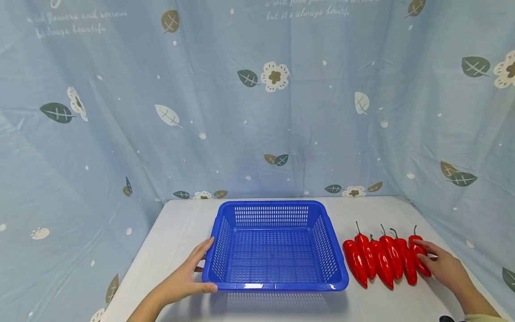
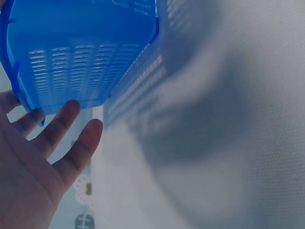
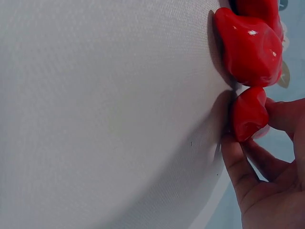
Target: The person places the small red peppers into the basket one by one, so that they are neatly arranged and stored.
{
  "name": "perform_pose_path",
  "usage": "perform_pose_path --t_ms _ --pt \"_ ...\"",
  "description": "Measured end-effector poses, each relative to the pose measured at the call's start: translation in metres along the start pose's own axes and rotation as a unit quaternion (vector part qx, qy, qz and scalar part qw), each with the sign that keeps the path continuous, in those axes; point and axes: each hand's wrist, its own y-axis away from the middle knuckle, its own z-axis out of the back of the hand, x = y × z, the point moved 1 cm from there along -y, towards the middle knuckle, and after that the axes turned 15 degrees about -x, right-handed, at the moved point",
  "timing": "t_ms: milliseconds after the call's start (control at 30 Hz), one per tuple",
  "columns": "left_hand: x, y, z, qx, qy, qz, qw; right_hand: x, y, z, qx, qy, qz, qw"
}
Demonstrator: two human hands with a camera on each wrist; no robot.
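Note:
A blue plastic basket [image 1: 275, 286] with slotted walls stands on the table, nothing inside it. At its front left corner is my left hand [image 1: 183, 275], thumb on the front rim and index fingertip on the left rim. In the left wrist view the other fingers [image 2: 83, 148] spread out beside the basket wall [image 2: 71, 67]. Right of the basket, several glossy red chili peppers [image 1: 382, 264] with dark stems lie side by side. My right hand [image 1: 444, 268] pinches the rightmost chili pepper [image 3: 250, 114] between thumb and fingers, close beside its neighbour.
A white cloth covers the table [image 1: 177, 232]. Behind and at both sides hangs a blue curtain [image 1: 225, 134] with leaves and flowers. A small dark object [image 1: 445, 318] shows at the bottom edge near the right sleeve [image 1: 483, 318].

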Motion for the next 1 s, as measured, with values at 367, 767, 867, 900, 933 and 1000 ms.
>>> perform_pose_path --t_ms 367,767,867,900,933,1000 --pt "0.004 0.002 -0.005 -0.026 -0.001 -0.033 0.9991 -0.001 0.000 -0.002 -0.009 -0.024 -0.007 0.9997" --pt "0.007 0.003 -0.012 -0.042 0.012 -0.018 0.9989 -0.001 0.000 -0.003 -0.014 -0.034 -0.006 0.9993" --pt "0.008 0.004 -0.014 -0.046 0.010 -0.016 0.9987 -0.002 0.000 -0.004 -0.015 -0.036 -0.004 0.9992" --pt "0.008 0.004 -0.014 -0.047 0.010 -0.015 0.9987 -0.002 0.000 -0.004 -0.015 -0.036 -0.005 0.9992" --pt "0.009 0.004 -0.015 -0.049 0.009 -0.016 0.9986 -0.002 0.000 -0.004 -0.016 -0.035 -0.004 0.9993" --pt "0.009 0.004 -0.015 -0.053 0.005 -0.017 0.9985 -0.002 0.000 -0.005 -0.016 -0.035 -0.002 0.9993"
